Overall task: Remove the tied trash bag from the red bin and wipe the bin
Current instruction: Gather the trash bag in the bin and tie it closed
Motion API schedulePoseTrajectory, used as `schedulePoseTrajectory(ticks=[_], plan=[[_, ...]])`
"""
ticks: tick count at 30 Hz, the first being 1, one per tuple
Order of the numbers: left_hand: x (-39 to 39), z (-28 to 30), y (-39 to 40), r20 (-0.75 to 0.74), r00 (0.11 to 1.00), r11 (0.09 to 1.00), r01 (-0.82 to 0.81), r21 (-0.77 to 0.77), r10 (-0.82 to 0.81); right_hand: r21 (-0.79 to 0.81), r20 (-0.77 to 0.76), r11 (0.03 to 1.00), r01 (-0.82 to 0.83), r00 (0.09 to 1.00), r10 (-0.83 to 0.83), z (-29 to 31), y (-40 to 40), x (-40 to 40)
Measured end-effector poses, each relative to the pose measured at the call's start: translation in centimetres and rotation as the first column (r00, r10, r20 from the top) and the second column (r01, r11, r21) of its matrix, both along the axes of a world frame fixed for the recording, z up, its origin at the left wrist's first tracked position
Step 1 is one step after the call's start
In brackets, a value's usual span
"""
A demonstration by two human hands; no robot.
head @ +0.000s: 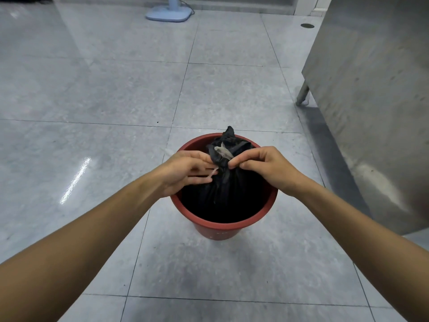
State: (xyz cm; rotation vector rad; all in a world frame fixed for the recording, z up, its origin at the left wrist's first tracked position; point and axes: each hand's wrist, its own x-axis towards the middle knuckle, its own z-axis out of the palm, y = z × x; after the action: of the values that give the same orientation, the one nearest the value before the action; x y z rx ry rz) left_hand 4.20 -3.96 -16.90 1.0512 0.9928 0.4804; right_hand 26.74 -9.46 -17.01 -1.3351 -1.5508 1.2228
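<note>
A round red bin (220,225) stands on the grey tiled floor just in front of me. A black trash bag (228,191) sits inside it, its top gathered into a neck that sticks up above the rim. My left hand (185,171) is at the left side of the neck, with a thin pale string across its fingertips. From the right, my right hand (262,167) pinches the neck between thumb and fingers. A greyish scrap shows on the bag just above my fingers.
A stainless steel cabinet (371,101) on a metal leg (303,94) stands close on the right of the bin. A pale blue fan base (169,12) is far ahead on the floor. A small round floor drain (307,25) lies beyond.
</note>
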Motion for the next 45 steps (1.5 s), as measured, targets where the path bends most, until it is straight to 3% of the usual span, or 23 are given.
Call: schedulePoseTrajectory(ticks=[6, 10, 13, 16, 19, 21, 26, 34, 40, 43, 45], plan=[[-1.0, 0.4, -0.3, 0.002, 0.994, 0.992, 0.108, 0.064, -0.109, -0.032, -0.136, 0.999, 0.041, 0.990, -0.045, -0.5, 0.9, -0.3], [-0.5, 0.2, -1.2, -0.098, 0.988, 0.943, 0.146, 0.298, -0.121, -0.074, -0.185, 0.996, 0.055, 0.980, -0.068, -0.5, 1.2, -0.3], [0.0, 0.0, -1.4, -0.182, 0.979, 0.834, 0.176, 0.522, -0.093, -0.093, -0.205, 0.994, 0.053, 0.976, -0.072, -0.5, 1.3, -0.4], [0.4, -0.3, -1.4, -0.307, 0.948, 0.633, 0.289, 0.718, -0.084, -0.106, -0.219, 0.993, 0.054, 0.973, -0.076, -0.7, 1.5, -0.5], [0.6, -0.5, -1.4, -0.385, 0.919, 0.485, 0.374, 0.790, -0.081, -0.112, -0.240, 0.991, 0.070, 0.966, -0.096, -0.9, 1.7, -0.6], [0.7, -0.6, -1.4, -0.385, 0.920, 0.443, 0.376, 0.814, -0.073, -0.121, -0.264, 0.990, 0.074, 0.959, -0.103, -1.0, 1.7, -0.5], [1.1, -1.4, -1.9, -0.259, 0.966, 0.619, 0.189, 0.763, 0.024, -0.136, -0.275, 0.991, -0.005, 0.961, -0.033, -1.0, 1.6, -0.1], [2.1, -1.9, -1.3, -0.188, 0.973, 0.725, 0.035, 0.688, 0.132, 0.102, -0.053, 0.995, 0.003, 0.999, 0.002, -0.9, 0.4, -0.8], [2.3, -1.9, -1.3, -0.198, 0.974, 0.726, 0.057, 0.686, 0.110, 0.127, -0.160, 0.967, 0.219, 0.967, -0.198, -1.1, 0.6, -1.3], [2.2, -1.8, -1.2, -0.198, 0.976, 0.761, 0.057, 0.646, 0.095, 0.074, -0.188, 0.972, 0.225, 0.960, -0.208, -1.3, 1.0, -1.0], [2.2, -1.8, -1.0, -0.209, 0.974, 0.790, 0.059, 0.610, 0.089, 0.001, -0.312, 0.982, 0.190, 0.933, -0.180, -1.3, 1.1, -0.8]])
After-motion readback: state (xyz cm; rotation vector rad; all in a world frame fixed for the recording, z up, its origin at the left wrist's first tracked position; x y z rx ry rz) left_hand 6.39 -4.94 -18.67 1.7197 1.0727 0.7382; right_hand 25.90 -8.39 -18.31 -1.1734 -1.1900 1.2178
